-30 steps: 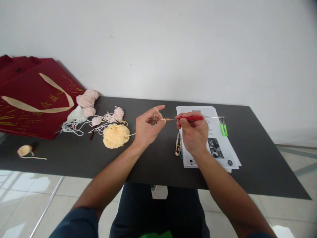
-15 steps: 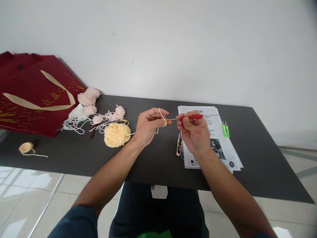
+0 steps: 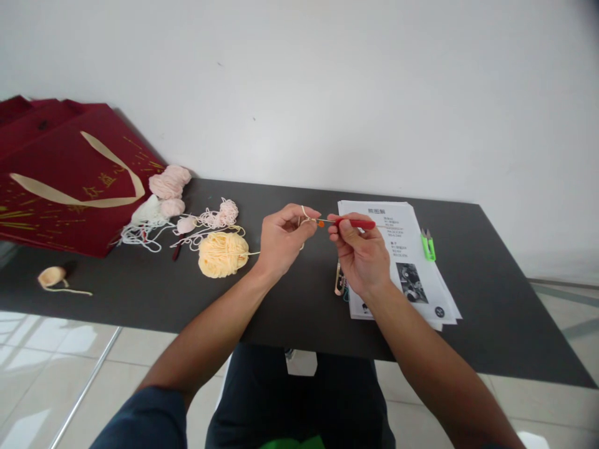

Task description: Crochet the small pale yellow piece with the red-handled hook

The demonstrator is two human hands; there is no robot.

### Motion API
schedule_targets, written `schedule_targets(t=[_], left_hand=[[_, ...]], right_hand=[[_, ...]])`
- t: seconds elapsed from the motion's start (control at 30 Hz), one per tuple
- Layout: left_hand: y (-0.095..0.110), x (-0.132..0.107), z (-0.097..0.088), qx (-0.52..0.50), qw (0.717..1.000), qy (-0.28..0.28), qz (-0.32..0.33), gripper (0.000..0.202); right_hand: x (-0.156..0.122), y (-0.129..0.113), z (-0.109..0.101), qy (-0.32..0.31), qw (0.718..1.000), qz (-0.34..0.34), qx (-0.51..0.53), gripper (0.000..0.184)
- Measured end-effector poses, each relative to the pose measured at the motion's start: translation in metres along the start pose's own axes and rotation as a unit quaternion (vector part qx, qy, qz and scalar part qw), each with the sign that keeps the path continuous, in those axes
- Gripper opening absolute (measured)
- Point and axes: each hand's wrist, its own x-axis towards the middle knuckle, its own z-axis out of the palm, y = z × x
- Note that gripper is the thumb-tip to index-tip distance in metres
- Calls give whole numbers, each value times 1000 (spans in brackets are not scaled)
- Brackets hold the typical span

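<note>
My right hand (image 3: 362, 255) is closed around the red handle of a crochet hook (image 3: 356, 224), whose thin metal shaft points left. The shaft's tip reaches the fingertips of my left hand (image 3: 286, 240). Pale yellow yarn (image 3: 304, 212) loops over the left index finger, and the left thumb and fingers pinch it. A small orange piece (image 3: 321, 223), perhaps a stitch marker, shows at those fingertips; the work inside the pinch is mostly hidden. From the yellow yarn ball (image 3: 223, 254), a strand runs to my left hand.
Pink and white yarn (image 3: 169, 182) lies tangled beside a dark red gift bag (image 3: 70, 181) at left. A small cream crocheted piece (image 3: 52, 277) sits near the front edge. Printed sheets (image 3: 412, 249), green thread snips (image 3: 427, 244) and another pair of snips (image 3: 339, 279) are at right.
My right hand has moved slightly left, bringing the crochet hook closer to my left fingertips. The hook's handle is tilted differently, and less of its shaft shows between the hands.
</note>
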Motion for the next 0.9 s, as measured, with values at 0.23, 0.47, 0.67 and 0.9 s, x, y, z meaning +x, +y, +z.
schedule_targets(t=[0.23, 0.47, 0.67, 0.9], left_hand=[[2, 2, 3, -40, 999, -9, -2, 45], [-1, 2, 2, -65, 998, -2, -10, 51], [-2, 3, 4, -108, 994, 7, -36, 41], [-1, 5, 3, -208, 970, 8, -122, 51]], right_hand=[[-3, 3, 5, 7, 1000, 14, 17, 14], [-2, 6, 4, 18, 999, -14, -31, 14], [-13, 5, 6, 64, 961, -163, -216, 11], [-19, 8, 1, -32, 873, -341, -347, 35]])
